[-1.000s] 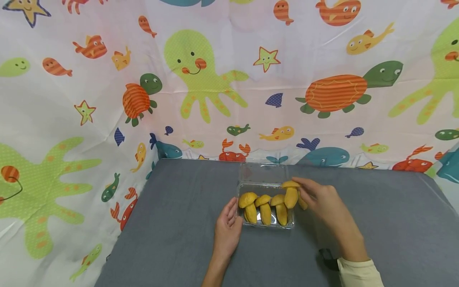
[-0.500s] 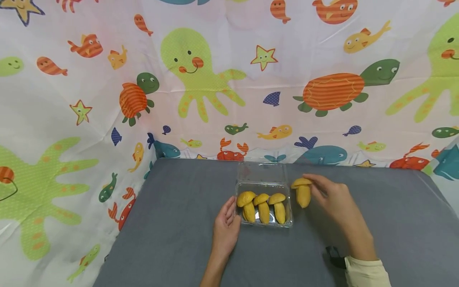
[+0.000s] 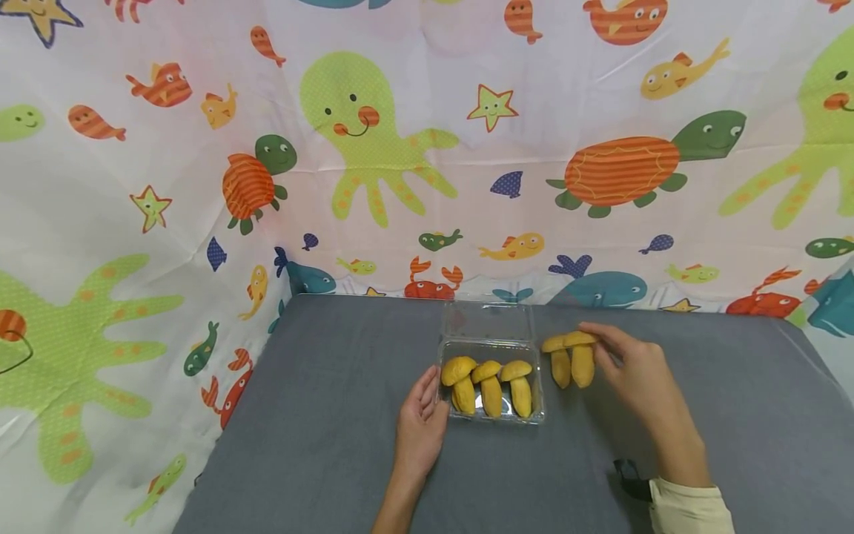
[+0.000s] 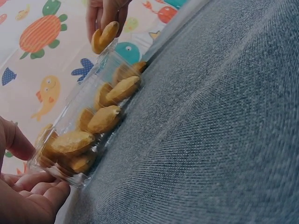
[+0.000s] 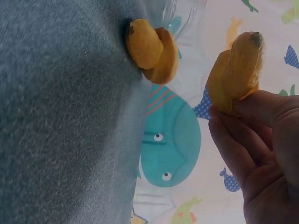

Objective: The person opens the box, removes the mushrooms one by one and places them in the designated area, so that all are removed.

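Soft light brightens the white sea-creature-printed fabric curtain (image 3: 427, 89) in the head view; the flat grey cloth tabletop (image 3: 333, 400) reads darker, with a blurry shadow near the bare right hand (image 3: 643, 378). The clear rectangular plastic box (image 3: 507, 400) glints (white patches on its floor). Both wrist views look dimmer, the yellow mushroom-shaped pieces (image 4: 72, 142) slightly smeared.

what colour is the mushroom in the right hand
The held mushroom is yellow, dark at its stem tip; clearest in right wrist view.

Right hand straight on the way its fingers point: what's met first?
Probably the loose mushroom beside the clear container, though the held mushroom in the right hand looks raised and might pass above it.
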The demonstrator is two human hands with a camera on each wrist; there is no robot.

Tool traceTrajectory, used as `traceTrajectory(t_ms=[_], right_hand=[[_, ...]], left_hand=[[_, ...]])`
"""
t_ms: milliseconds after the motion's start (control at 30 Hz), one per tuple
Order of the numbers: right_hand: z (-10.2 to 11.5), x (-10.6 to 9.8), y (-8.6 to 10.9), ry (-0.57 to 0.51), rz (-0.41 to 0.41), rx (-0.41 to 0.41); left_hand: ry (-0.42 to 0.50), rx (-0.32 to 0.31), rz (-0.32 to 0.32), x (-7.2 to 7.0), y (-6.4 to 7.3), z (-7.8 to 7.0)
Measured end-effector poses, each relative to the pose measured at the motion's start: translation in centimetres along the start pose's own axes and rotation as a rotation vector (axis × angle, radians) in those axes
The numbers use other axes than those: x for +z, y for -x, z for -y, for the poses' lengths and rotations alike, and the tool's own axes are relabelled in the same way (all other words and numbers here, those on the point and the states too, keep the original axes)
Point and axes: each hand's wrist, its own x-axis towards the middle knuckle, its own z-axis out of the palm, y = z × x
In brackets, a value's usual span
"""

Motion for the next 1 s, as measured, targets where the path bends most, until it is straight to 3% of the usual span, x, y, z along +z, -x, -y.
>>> traceTrajectory(t_ms=[600,800,1000], right_hand=[[-1.4,-0.6,0.5,0.042,0.021,0.108],[-2.1,-1.0,0.4,0.063,0.063,0.16],[-2.7,-0.9,0.0,0.071,0.092,0.162]], left_hand=[[0.0,-0.008,-0.003,0.1,0.0,-0.1],[-0.005,-0.011,0.002,0.2,-0.1,-0.1],[-0.007,-0.008,-0.002,0.1,0.0,-0.2]])
